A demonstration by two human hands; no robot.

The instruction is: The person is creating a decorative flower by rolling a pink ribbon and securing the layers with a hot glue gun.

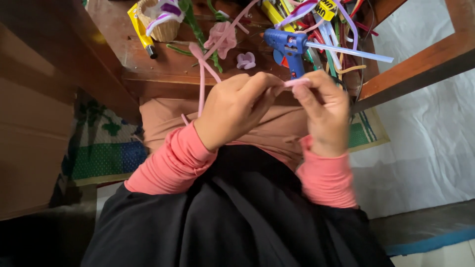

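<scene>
Low wooden table [163, 69] sits just ahead of the person's lap, cluttered w/ craft bits so all's w/in reach: blue glue gun [289, 49] standing on its base, nozzle off the wood; small woven basket [159, 22]; finished pink flower [221, 39]; pile of coloured stems [326, 29]. Left hand [235, 109] and right hand [324, 111] meet above the lap, fingers closed, pinching a pink pipe cleaner [297, 82] btwn fingertips, prob. to bend it. Its long tail [202, 89] loops up twd the table, kept clear of the grip.
</scene>
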